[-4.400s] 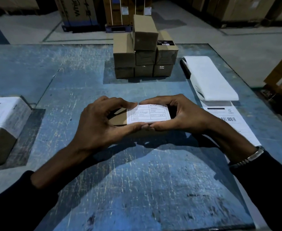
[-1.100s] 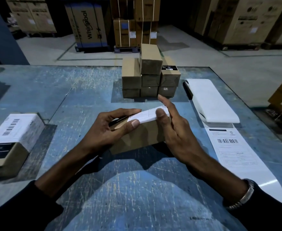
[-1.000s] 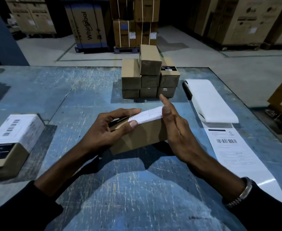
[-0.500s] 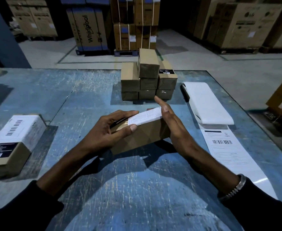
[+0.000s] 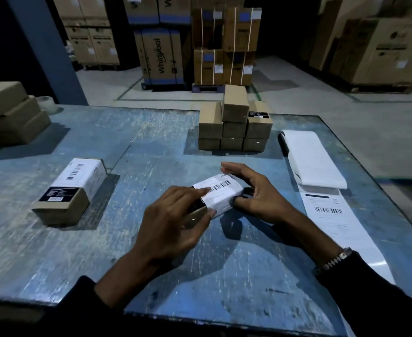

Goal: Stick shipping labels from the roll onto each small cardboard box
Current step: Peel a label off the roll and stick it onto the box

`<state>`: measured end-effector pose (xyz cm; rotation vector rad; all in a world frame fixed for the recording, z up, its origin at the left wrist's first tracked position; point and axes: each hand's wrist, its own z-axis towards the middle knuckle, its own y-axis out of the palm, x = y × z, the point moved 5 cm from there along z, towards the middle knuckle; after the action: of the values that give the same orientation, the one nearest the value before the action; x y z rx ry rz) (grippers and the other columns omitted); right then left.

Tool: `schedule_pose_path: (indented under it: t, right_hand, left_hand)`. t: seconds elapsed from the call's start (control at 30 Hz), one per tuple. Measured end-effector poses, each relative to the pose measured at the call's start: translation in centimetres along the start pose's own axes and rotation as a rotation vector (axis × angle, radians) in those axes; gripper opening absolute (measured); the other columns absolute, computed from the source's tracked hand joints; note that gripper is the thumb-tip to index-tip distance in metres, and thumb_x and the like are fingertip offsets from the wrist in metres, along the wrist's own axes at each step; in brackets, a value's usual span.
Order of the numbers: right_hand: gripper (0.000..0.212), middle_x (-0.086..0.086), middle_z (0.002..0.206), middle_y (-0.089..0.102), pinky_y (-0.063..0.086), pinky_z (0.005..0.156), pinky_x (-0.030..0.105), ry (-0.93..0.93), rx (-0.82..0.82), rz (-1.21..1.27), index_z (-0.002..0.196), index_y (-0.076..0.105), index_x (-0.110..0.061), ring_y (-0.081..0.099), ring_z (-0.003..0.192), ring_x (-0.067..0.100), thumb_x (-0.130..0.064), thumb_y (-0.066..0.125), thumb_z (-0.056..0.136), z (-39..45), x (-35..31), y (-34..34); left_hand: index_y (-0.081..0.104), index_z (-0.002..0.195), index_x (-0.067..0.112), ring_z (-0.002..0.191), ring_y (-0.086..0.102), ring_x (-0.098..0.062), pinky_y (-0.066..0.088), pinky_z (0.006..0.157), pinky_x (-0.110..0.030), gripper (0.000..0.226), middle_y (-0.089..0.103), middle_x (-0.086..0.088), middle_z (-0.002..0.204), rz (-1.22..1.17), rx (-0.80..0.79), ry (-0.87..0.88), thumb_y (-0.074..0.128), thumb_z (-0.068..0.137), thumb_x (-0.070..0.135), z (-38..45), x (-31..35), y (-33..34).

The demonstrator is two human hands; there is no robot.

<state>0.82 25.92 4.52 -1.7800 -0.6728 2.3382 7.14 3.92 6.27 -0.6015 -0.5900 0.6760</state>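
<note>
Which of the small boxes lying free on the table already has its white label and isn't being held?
The labelled box on the left, resting alone with a white barcode label over its top. The other labelled box sits between both hands.

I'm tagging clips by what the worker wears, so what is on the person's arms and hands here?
Both arms wear dark, long sleeves, the left sleeve and the right sleeve, pushed back so the forearms are bare. The right wrist carries a metal link bracelet or watch band. The left hand and right hand are bare: no gloves, no rings that I can make out.
</note>
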Motion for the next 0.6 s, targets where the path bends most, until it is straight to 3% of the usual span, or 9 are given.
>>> schedule_pose_path:
  t: [0.07, 0.13, 0.27, 0.4, 0.6]
  right_hand:
    - [0.078, -0.007, 0.141, 0.067, 0.059, 0.098, 0.042, 0.009, 0.060, 0.029, 0.146, 0.059, -0.035, 0.068, 0.121, 0.016, 0.011, 0.070, 0.085, -0.2, 0.2, 0.2]
    - [0.069, -0.007, 0.136, 0.068, 0.062, 0.097, 0.040, 0.027, 0.154, 0.049, 0.141, 0.063, -0.035, 0.069, 0.121, 0.016, 0.006, 0.074, 0.087, -0.4, 0.6, 0.2]
    - [0.050, -0.005, 0.126, 0.067, 0.063, 0.090, 0.031, -0.025, 0.279, -0.166, 0.135, 0.068, -0.023, 0.067, 0.108, 0.005, -0.008, 0.080, 0.089, -0.3, 0.7, -0.2]
    - [0.032, -0.006, 0.116, 0.067, 0.061, 0.083, 0.025, -0.115, 0.278, -0.316, 0.125, 0.074, -0.023, 0.068, 0.098, 0.004, -0.019, 0.080, 0.093, -0.6, 0.4, 0.0]
    - [0.019, -0.010, 0.109, 0.068, 0.059, 0.082, 0.035, -0.105, 0.182, -0.380, 0.117, 0.077, -0.025, 0.068, 0.091, 0.004, -0.023, 0.073, 0.099, -0.4, 1.0, 1.0]
  left_hand:
    - [0.068, 0.138, 0.018, 0.128, 0.059, -0.019, 0.055, 0.099, -0.036, 0.053, 0.067, 0.002, 0.139, 0.022, -0.019, -0.090, 0.081, 0.092, 0.040, 0.0, -0.6, -0.3]
    - [0.063, 0.144, 0.025, 0.131, 0.056, -0.015, 0.054, 0.103, -0.037, 0.062, 0.061, 0.008, 0.143, -0.018, -0.086, -0.215, 0.077, 0.091, 0.051, -0.3, -1.7, -0.1]
    - [0.071, 0.131, 0.027, 0.109, 0.066, -0.007, 0.060, 0.084, -0.037, 0.058, 0.061, 0.014, 0.130, -0.091, -0.101, -0.300, 0.076, 0.082, 0.057, -1.1, -2.3, -0.2]
    - [0.072, 0.130, 0.024, 0.107, 0.066, -0.012, 0.059, 0.081, -0.033, 0.058, 0.062, 0.009, 0.131, 0.022, -0.054, -0.329, 0.074, 0.084, 0.059, -2.5, -2.2, -1.1]
    - [0.080, 0.114, 0.020, 0.117, 0.060, -0.032, 0.045, 0.108, -0.048, 0.044, 0.072, -0.005, 0.120, 0.438, 0.052, -0.343, 0.080, 0.085, 0.054, -3.9, -5.5, -4.8]
